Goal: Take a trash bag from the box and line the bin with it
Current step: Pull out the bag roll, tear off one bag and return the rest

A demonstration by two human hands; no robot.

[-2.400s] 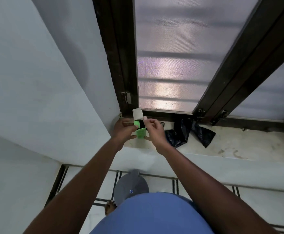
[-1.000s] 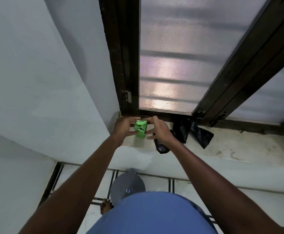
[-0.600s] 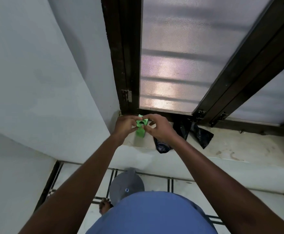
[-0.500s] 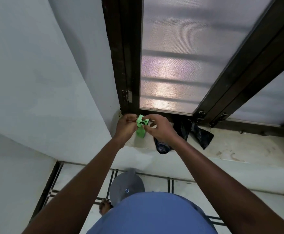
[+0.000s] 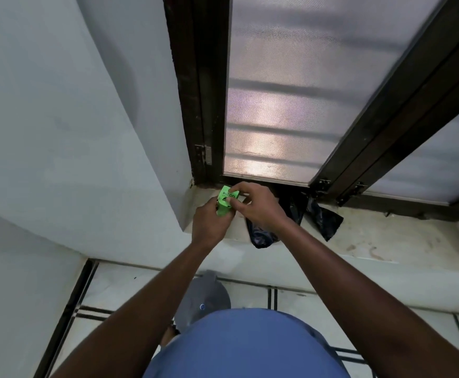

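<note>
I see a frosted glass window (image 5: 291, 85) in a dark wooden frame (image 5: 195, 91) above a stained pale ledge (image 5: 386, 236), possibly concrete.

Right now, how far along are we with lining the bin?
Early. A black bag already lies loose on the ledge. In hand: the left hand and right hand both grip the green box. Left: carrying the bag down to the grey bin on the floor and lining it.
</note>
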